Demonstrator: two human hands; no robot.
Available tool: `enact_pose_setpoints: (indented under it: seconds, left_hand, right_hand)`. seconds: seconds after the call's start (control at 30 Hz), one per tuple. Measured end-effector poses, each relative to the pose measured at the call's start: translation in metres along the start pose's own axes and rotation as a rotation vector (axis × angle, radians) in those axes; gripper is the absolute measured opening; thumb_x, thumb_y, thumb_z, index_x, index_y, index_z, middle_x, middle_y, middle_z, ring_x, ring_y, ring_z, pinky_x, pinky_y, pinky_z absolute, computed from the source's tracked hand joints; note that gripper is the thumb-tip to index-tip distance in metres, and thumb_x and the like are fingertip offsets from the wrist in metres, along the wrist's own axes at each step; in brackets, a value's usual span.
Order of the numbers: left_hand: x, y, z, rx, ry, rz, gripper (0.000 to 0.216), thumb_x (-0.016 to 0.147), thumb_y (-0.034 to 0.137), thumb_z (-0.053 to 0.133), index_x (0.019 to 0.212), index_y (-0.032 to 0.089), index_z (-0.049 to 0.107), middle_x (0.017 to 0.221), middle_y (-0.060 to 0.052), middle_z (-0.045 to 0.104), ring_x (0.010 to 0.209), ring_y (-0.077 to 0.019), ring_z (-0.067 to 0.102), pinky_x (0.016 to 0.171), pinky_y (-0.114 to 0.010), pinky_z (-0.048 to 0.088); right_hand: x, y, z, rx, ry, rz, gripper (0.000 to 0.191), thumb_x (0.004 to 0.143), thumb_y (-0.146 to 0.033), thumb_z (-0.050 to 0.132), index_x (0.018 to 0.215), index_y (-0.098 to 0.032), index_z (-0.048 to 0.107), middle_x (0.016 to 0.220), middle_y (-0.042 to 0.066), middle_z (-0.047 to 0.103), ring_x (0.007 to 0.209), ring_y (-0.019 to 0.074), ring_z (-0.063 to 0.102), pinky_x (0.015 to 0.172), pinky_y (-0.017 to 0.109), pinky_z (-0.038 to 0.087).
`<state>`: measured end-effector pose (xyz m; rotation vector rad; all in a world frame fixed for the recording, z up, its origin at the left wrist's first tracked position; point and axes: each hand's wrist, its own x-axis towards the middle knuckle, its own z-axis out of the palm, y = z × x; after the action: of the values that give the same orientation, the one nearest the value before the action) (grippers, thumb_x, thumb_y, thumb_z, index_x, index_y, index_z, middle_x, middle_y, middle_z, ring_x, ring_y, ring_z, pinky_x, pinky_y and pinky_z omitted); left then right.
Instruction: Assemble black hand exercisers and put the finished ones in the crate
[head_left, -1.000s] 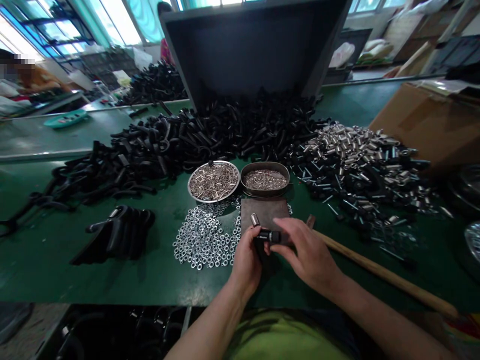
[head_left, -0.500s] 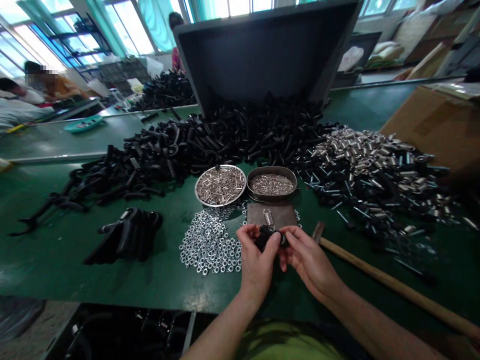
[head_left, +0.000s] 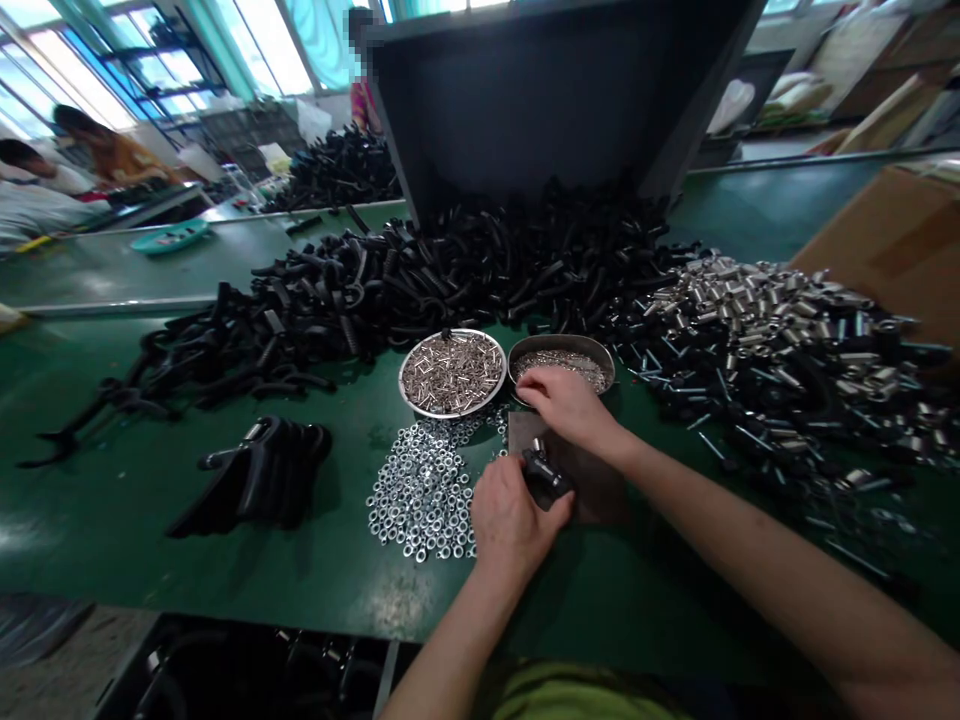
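Note:
My left hand (head_left: 508, 515) is closed around a small black part (head_left: 545, 478) with a metal tip, held just over a dark square pad (head_left: 592, 480) on the green table. My right hand (head_left: 564, 403) reaches forward to the oval metal dish (head_left: 592, 349) of tiny silver pieces, fingers bent down at its near rim; what they pinch, if anything, is hidden. A round metal plate (head_left: 452, 372) of silver pins stands left of the dish. Loose silver nuts (head_left: 420, 490) lie spread left of my left hand.
A big heap of black curved parts (head_left: 450, 270) spills from a tilted dark bin (head_left: 555, 90). Silver sleeves and black bolts (head_left: 780, 320) pile up at the right. A stack of black handles (head_left: 259, 475) lies at the left. Other people sit at the far left.
My right hand has left the black part and moved forward to the oval dish. My left hand keeps the part and has lowered it towards the pad. The hammer handle is out of sight.

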<state>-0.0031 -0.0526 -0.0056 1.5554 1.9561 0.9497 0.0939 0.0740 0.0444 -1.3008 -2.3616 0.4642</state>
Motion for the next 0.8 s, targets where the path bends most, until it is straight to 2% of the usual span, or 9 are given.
enact_pose_setpoints:
  seconds: [0.1, 0.2, 0.33, 0.47, 0.57, 0.63, 0.73, 0.8]
  left_hand:
    - [0.0, 0.001, 0.002, 0.26, -0.066, 0.143, 0.039, 0.064, 0.042, 0.07, 0.091, 0.019, 0.053, 0.093, -0.011, 0.056, 0.094, -0.0319, 0.05, 0.081, -0.042, 0.037]
    - [0.0, 0.003, 0.002, 0.394, -0.121, 0.211, 0.04, 0.068, 0.042, 0.066, 0.097, 0.017, 0.052, 0.098, -0.012, 0.057, 0.095, -0.0311, 0.05, 0.081, -0.043, 0.038]
    - [-0.002, 0.004, 0.003, 0.451, -0.104, 0.258, 0.04, 0.071, 0.039, 0.063, 0.101, 0.015, 0.052, 0.103, -0.013, 0.057, 0.096, -0.0306, 0.049, 0.08, -0.043, 0.038]
    - [-0.004, 0.002, 0.007, 0.464, -0.047, 0.286, 0.044, 0.072, 0.042, 0.064, 0.103, 0.014, 0.052, 0.11, -0.013, 0.057, 0.099, -0.0297, 0.05, 0.081, -0.043, 0.038]
    - [-0.004, -0.002, 0.008, 0.463, -0.009, 0.303, 0.046, 0.073, 0.047, 0.063, 0.103, 0.015, 0.052, 0.111, -0.011, 0.058, 0.099, -0.0282, 0.051, 0.082, -0.042, 0.039]
    - [-0.003, -0.003, 0.007, 0.453, -0.004, 0.307, 0.046, 0.071, 0.048, 0.065, 0.102, 0.016, 0.053, 0.109, -0.01, 0.059, 0.098, -0.0272, 0.051, 0.083, -0.042, 0.039]
    - [0.0, -0.004, 0.005, 0.434, -0.018, 0.31, 0.044, 0.068, 0.047, 0.069, 0.098, 0.017, 0.055, 0.104, -0.008, 0.06, 0.096, -0.0263, 0.052, 0.082, -0.041, 0.04]
    - [0.002, -0.004, 0.003, 0.427, -0.038, 0.319, 0.044, 0.066, 0.047, 0.07, 0.096, 0.017, 0.055, 0.1, -0.007, 0.06, 0.094, -0.0261, 0.052, 0.08, -0.041, 0.04]
  right_hand:
    - [0.045, -0.011, 0.019, -0.116, -0.026, -0.054, 0.018, 0.085, -0.025, 0.055, 0.08, -0.016, 0.069, 0.093, 0.011, 0.067, 0.097, 0.0244, 0.052, 0.082, 0.036, 0.043]
    - [0.069, -0.021, 0.038, -0.136, -0.057, -0.066, 0.018, 0.081, -0.027, 0.059, 0.077, -0.014, 0.071, 0.094, 0.015, 0.066, 0.1, 0.0283, 0.05, 0.079, 0.038, 0.044]
    - [0.077, -0.024, 0.049, -0.121, -0.073, -0.054, 0.018, 0.082, -0.021, 0.055, 0.077, -0.013, 0.07, 0.089, 0.015, 0.067, 0.098, 0.0275, 0.053, 0.076, 0.036, 0.044]
    - [0.077, -0.023, 0.045, -0.051, -0.029, -0.015, 0.016, 0.084, -0.019, 0.051, 0.086, -0.014, 0.067, 0.09, 0.013, 0.067, 0.093, 0.0244, 0.057, 0.075, 0.034, 0.043]
    - [0.066, -0.023, 0.036, 0.029, 0.01, -0.003, 0.02, 0.087, -0.018, 0.045, 0.098, -0.015, 0.062, 0.09, 0.009, 0.068, 0.085, 0.0187, 0.06, 0.075, 0.03, 0.042]
    - [0.047, -0.021, 0.027, 0.13, 0.012, -0.016, 0.02, 0.089, -0.018, 0.043, 0.1, -0.017, 0.059, 0.087, 0.004, 0.069, 0.078, 0.0142, 0.061, 0.074, 0.026, 0.042]
    - [0.006, -0.009, 0.012, 0.399, -0.024, 0.007, 0.015, 0.088, -0.02, 0.046, 0.092, -0.018, 0.06, 0.08, 0.001, 0.069, 0.07, 0.0114, 0.06, 0.068, 0.024, 0.043]
    - [-0.022, 0.002, 0.007, 0.463, -0.028, 0.033, 0.01, 0.085, -0.022, 0.053, 0.083, -0.018, 0.062, 0.076, 0.0, 0.067, 0.071, 0.0125, 0.059, 0.068, 0.025, 0.042]
